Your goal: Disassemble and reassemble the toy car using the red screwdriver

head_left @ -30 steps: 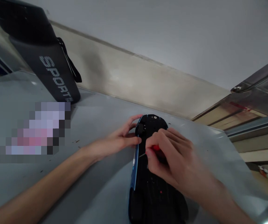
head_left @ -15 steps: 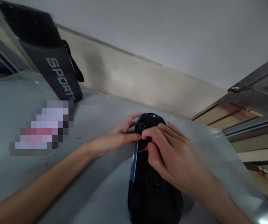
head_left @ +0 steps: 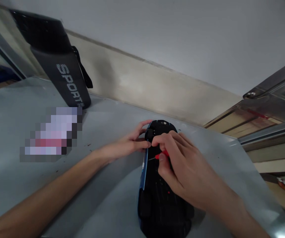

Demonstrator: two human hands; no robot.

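Observation:
A toy car [head_left: 161, 205] lies upside down on the grey table, its black underside up and a strip of blue body showing along the left. My left hand [head_left: 137, 138] grips the car's left side near the far end, thumb on the edge and fingers around the outside. Over the middle of the underside, my right hand [head_left: 182, 162] is closed around a screwdriver [head_left: 158, 156] with a red handle. Its thin metal shaft points left, and the tip is at the car's left edge. Most of the handle is hidden in my palm.
A dark bottle [head_left: 58, 62] marked SPORT stands at the back left. In front of it lies a blurred-out flat object [head_left: 55, 132], perhaps a phone. A pale wall [head_left: 157, 76] runs behind the table [head_left: 112, 191]. Metal-framed shelving [head_left: 268, 119] is at the right.
The view has shifted slightly, so the bottle and the flat object appear further right. Slightly more of the red screwdriver handle shows. Both hands keep their hold.

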